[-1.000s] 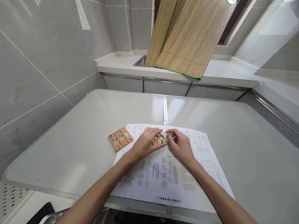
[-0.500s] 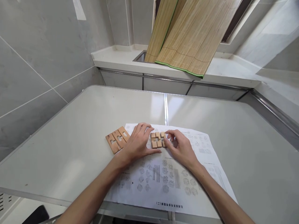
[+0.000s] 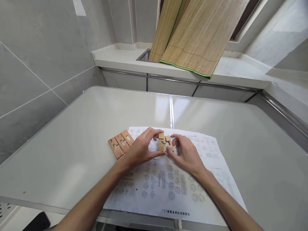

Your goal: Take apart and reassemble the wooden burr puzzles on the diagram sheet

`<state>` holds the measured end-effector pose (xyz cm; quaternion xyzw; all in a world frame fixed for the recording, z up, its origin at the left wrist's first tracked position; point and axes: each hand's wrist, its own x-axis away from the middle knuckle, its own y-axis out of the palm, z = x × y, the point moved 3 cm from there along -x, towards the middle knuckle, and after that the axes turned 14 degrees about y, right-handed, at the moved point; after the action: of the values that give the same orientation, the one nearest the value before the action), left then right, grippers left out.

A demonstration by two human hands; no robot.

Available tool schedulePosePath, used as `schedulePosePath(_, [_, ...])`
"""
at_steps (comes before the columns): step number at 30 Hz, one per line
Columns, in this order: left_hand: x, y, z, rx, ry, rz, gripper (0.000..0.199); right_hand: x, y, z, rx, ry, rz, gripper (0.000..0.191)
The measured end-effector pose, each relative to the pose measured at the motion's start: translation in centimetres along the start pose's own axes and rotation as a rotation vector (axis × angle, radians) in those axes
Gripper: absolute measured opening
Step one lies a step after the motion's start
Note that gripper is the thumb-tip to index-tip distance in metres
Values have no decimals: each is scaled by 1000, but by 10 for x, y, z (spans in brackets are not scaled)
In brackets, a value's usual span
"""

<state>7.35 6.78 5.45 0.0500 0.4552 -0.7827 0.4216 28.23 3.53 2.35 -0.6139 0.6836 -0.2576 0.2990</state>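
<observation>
Small notched wooden puzzle pieces stand between my hands, over the printed sheet (image 3: 158, 195). My left hand (image 3: 144, 144) spans the pale left piece (image 3: 161, 147), thumb at its near end and fingers at its far end. To the right lies a slightly tilted notched piece (image 3: 167, 139), with my right hand's (image 3: 186, 152) thumb at its near end and its index finger close to the far end. Between these two pieces the edges look close together; whether they interlock I cannot tell. Left of my left hand are three flat wooden plates (image 3: 121, 143) with cut-out slots.
The sheet, with printed diagrams, lies on a light folding table (image 3: 96, 118) with a metal seam (image 3: 171, 110) down its middle. Behind it runs a white counter (image 3: 120, 61), where a bamboo mat (image 3: 194, 38) leans over a sink edge. A dark object (image 3: 37, 222) shows at lower left.
The left wooden piece has been gripped by my left hand and turned, so its face looks different. The pieces no longer line up in a flat row; the right one is now tilted.
</observation>
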Motion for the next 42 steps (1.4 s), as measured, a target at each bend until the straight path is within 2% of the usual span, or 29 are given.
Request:
schedulePosePath(6, [0,1,-1,49,-55,23,66,0,0,2,67,-19,93,29])
schedulePosePath(10, [0,3,-1,60,-96,55,67,-2,0,4,78,-29,108,16])
schedulePosePath(12, [1,4,-1,60,-113,75,68,-3,-1,4,34,-18,100,12])
schedulePosePath(17, [1,4,-1,51,-143,98,70,-5,-10,-1,-191,90,69,21])
schedulePosePath(24, [3,7,-1,36,-128,105,71,-2,-12,0,-489,321,-112,37])
schedulePosePath(32, [3,11,2,83,-121,89,68,-2,-10,0,-689,372,-298,40])
schedulePosePath(38, [3,11,3,100,-135,102,70,-5,-8,1,-693,346,-299,41])
schedulePosePath(42, [3,10,2,120,-160,127,72,-5,-4,1,-852,353,-331,34])
